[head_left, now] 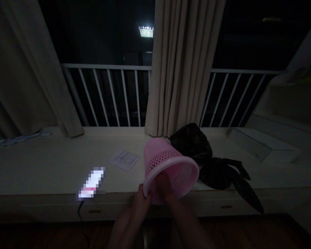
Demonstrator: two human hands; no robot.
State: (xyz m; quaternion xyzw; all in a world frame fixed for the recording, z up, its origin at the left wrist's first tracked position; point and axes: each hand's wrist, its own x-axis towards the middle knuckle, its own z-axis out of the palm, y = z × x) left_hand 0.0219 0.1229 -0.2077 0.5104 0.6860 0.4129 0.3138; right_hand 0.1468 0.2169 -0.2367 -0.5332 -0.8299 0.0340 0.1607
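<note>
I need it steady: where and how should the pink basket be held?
Likely the near-left rim, approached from the near side, where the left hand grips it: the pink basket tilts with its mouth facing the camera, presenting that edge.

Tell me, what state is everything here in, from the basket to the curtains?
Pink wastebasket, tipped over, mouth facing the viewer
Left hand, fingers closed on the rim
Right hand, inside the basket; grip unclear
Black plastic bag, crumpled, ends trailing
Paper sheet, lying flat
Pixelated device, lit
Middle curtain, gathered
Left curtain, drawn aside
Window light, on
Drawers, apparently shut
</note>
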